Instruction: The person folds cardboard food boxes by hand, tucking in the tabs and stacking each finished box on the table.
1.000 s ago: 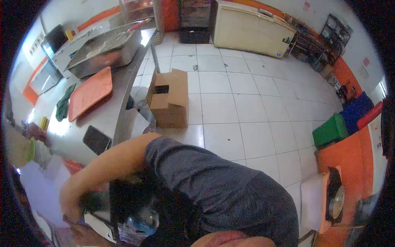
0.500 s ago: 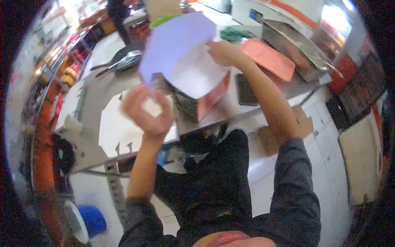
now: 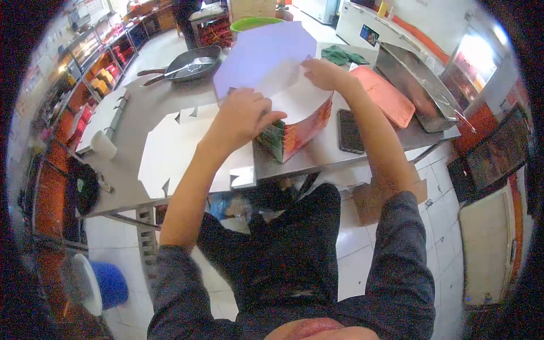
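A partly folded pizza box (image 3: 306, 116) stands on the metal table in front of me, pale inside and printed in red and green on its outer wall. Its lid (image 3: 266, 51) is raised at the back and looks bluish. My left hand (image 3: 243, 119) grips the near left corner, the thumb lying along the edge. At the right side, my right hand (image 3: 328, 75) pinches the box's upper edge with bent fingers. Left of the box lies a flat white cardboard blank (image 3: 175, 150) with notched edges, partly behind my left forearm.
A dark square pan (image 3: 195, 63) sits at the table's back left, and a green-rimmed tub (image 3: 255, 22) behind the lid. To the right are a black phone (image 3: 349, 131), a pink tray (image 3: 388, 96), a green cloth (image 3: 343, 55) and a long metal tray (image 3: 416, 79). A white cup (image 3: 103, 145) stands left.
My left hand has come from above the flat blank to the box's near left corner and closed on it. My right hand stays at the box's right edge, slightly further right in view.
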The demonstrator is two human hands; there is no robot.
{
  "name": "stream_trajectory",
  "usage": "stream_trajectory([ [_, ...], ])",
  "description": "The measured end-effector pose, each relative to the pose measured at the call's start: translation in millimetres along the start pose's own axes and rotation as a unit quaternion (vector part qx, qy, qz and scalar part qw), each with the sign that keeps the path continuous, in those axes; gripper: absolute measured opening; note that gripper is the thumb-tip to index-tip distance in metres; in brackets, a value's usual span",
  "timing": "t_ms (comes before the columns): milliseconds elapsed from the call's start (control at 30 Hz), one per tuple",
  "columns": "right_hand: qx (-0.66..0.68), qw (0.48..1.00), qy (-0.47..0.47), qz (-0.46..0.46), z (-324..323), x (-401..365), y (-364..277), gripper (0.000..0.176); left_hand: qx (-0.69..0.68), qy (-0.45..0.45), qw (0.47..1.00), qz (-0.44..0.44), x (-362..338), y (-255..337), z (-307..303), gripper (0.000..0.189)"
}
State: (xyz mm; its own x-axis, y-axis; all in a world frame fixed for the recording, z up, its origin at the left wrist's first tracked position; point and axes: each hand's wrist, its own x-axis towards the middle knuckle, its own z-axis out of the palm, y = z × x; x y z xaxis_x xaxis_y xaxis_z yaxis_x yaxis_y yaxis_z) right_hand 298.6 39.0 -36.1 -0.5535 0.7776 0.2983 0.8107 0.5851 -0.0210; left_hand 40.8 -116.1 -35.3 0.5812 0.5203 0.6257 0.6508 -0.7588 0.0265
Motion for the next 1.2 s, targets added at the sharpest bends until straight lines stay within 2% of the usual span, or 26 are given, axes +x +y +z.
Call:
stream_trajectory([
  [67, -0.011, 0.999, -0.029, -0.018, 1.5, 2.8, -2.7, 0.032, 0.004, -0.016, 1.0, -0.009, 2.5, 1.9, 0.4, 0.028],
  [133, -0.01, 0.995, -0.074, 0.061, 6.0, 9.3, -2.4, 0.027, 0.021, -0.061, 0.997, -0.046, 5.1, 0.3, -2.1, 0.026],
  [167, -0.012, 0.996, -0.065, 0.063, 8.6, 9.9, 1.7, 0.027, 0.026, -0.058, 0.997, -0.039, 6.3, 0.5, -3.0, 0.026],
  [233, -0.063, 0.995, -0.023, -0.07, 16.6, 11.0, 13.0, 0.024, -0.127, -0.01, 0.989, -0.068, 2.2, 4.9, -1.9, 0.021],
  [267, -0.139, 0.982, -0.067, -0.106, 14.6, 14.5, 15.4, 0.024, -0.122, -0.01, 0.991, -0.061, -0.9, 9.3, -0.8, 0.021],
  [300, -0.139, 0.983, -0.058, -0.102, 10.7, 14.1, 13.7, 0.024, -0.086, 0.045, 0.995, 0.004, -4.9, 15.3, 0.7, 0.019],
  [333, -0.131, 0.987, -0.057, -0.077, 7.0, 9.4, 11.2, 0.025, -0.052, 0.1, 0.991, 0.07, -6.8, 19.2, 1.8, 0.019],
  [400, -0.12, 0.991, -0.049, -0.046, -1.9, -2.7, 2.6, 0.026, -0.04, 0.052, 0.996, 0.056, -10.9, 17.1, 4.3, 0.019],
  [433, -0.059, 0.996, -0.029, 0.06, -11.1, -9.9, -4.6, 0.027, -0.032, 0.007, 0.999, 0.029, -11.2, 15.6, 4.2, 0.02],
  [467, 0.002, 0.986, -0.008, 0.164, -19.3, -15.3, -9.6, 0.029, -0.057, 0.028, 0.998, -0.006, -8.7, 13.8, 3.1, 0.017],
  [567, 0.043, 0.977, -0.014, 0.21, -29.8, -21.1, -1.4, 0.034, -0.026, 0.048, 0.998, -0.017, -3.5, -15.0, 8.7, 0.015],
  [633, 0.034, 0.984, -0.048, 0.171, -27.0, -23.0, 9.9, 0.035, -0.058, 0.061, 0.996, -0.006, -1.2, -23.8, 6.2, 0.01],
  [700, 0.025, 0.988, -0.084, 0.131, -17.8, -20.9, 24.8, 0.036, -0.065, 0.001, 0.998, -0.014, -2.4, -30.3, 4.9, 0.018],
  [733, 0.05, 0.984, -0.116, 0.127, -10.9, -14.5, 34.2, 0.035, -0.063, 0.001, 0.998, -0.016, -1.9, -24.5, 1.4, 0.018],
  [767, 0.076, 0.978, -0.149, 0.122, -3.0, -9.0, 42.7, 0.036, -0.089, 0.035, 0.995, -0.029, -2.7, -15.4, -2.2, 0.029],
  [800, -0.023, 0.991, -0.104, 0.076, -19.5, -19.7, 27.3, 0.034, -0.112, 0.072, 0.99, -0.044, -7.7, -10.2, -6.1, 0.04],
  [833, -0.121, 0.991, -0.054, 0.026, -42.9, -37.1, 0.3, 0.033, -0.103, 0.076, 0.99, -0.053, -19.0, -11.7, -11.3, 0.04],
  [867, -0.083, 0.984, 0.069, 0.145, -47.9, -47.2, -19.9, 0.033, -0.092, 0.061, 0.991, -0.075, -33.0, -15.2, -19.1, 0.047],
  [900, -0.038, 0.947, 0.187, 0.258, -51.4, -57.7, -39.9, 0.034, -0.08, 0.048, 0.991, -0.099, -48.0, -19.0, -27.4, 0.055],
  [933, -0.031, 0.937, 0.262, 0.226, -61.1, -71.9, -62.0, 0.031, -0.07, 0.052, 0.99, -0.113, -65.9, -22.9, -37.3, 0.055],
  [967, -0.018, 0.921, 0.336, 0.197, -67.7, -87.7, -83.6, 0.028, -0.101, -0.086, 0.974, -0.185, -87.1, -28.4, -50.7, 0.062],
  [1000, 0.041, 0.922, 0.342, 0.174, -66.7, -102.4, -105.8, 0.028, -0.129, -0.226, 0.932, -0.252, -107.4, -34.8, -66.3, 0.069],
  [1033, 0.099, 0.919, 0.35, 0.152, -60.5, -113.6, -126.0, 0.029, -0.082, -0.329, 0.909, -0.241, -127.0, -46.5, -72.8, 0.084],
  [1100, 0.26, 0.925, 0.276, 0.033, -29.9, -124.8, -155.9, 0.032, -0.087, -0.401, 0.89, -0.196, -154.5, -61.0, -71.6, 0.09],
  [1167, 0.369, 0.916, 0.112, -0.115, -9.9, -120.1, -178.1, 0.029, -0.086, -0.413, 0.884, -0.202, -148.1, -53.2, -80.4, 0.091],
  [1200, 0.376, 0.911, 0.115, -0.122, 3.7, -116.9, -183.0, 0.029, -0.092, -0.425, 0.878, -0.198, -143.6, -47.9, -81.6, 0.092],
])
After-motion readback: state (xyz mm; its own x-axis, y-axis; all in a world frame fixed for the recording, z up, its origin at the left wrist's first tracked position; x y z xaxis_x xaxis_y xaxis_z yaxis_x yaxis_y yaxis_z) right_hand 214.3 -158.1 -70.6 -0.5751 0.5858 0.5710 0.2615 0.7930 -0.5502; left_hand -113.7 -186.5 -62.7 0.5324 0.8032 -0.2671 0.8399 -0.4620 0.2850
